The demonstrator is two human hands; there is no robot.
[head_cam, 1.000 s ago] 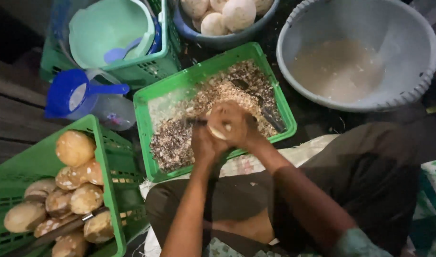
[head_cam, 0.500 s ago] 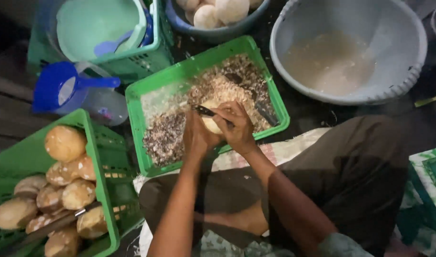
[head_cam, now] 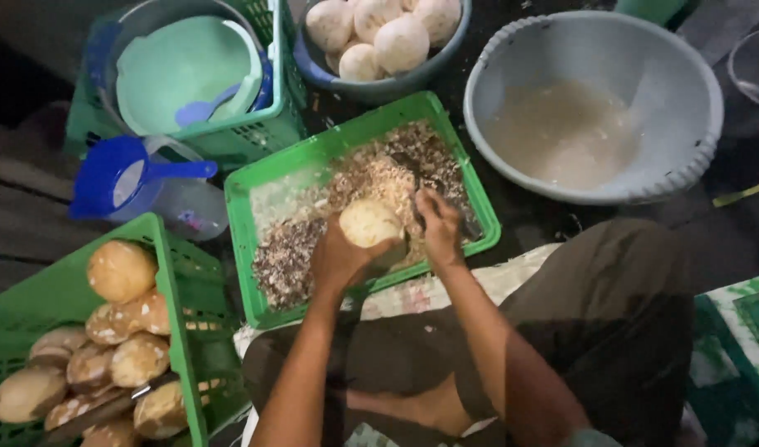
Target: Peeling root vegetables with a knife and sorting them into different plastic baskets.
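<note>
Here, seated over a shallow green tray [head_cam: 255,248] whose floor is strewn with brown and pale shavings [head_cam: 359,182]. My left hand [head_cam: 339,258] is wrapped from below around a peeled coconut [head_cam: 369,223], fingers and thumb curled close about its underside so that the pale rounded top shows above them; it is held just above the middle of the tray, over the shavings. My right hand [head_cam: 440,228] sits just beside the coconut on its right, fist closed around a dark tool [head_cam: 412,178] whose blade runs away from me across the tray; the tool's edge next to the coconut is blurred, so whether it touches the coconut I cannot tell. Beyond the tray, a blue bowl [head_cam: 445,51] holds several whitish peeled coconuts [head_cam: 400,41]. To the right of that stands a large grey basin [head_cam: 686,157] with cloudy pale liquid [head_cam: 566,132] in its bottom. To the far left, a green crate [head_cam: 263,136] carries a mint-green bowl [head_cam: 176,70] with a blue scoop lying in it. Nearer me, a blue-handled strainer [head_cam: 118,174] rests on a clear jug [head_cam: 189,211]. At my left knee, a second green crate [head_cam: 176,331] is loaded with brown-skinned unpeeled coconuts [head_cam: 118,269], well apart from the one in hand. My dark trousers [head_cam: 611,331] fill the lower right.
</note>
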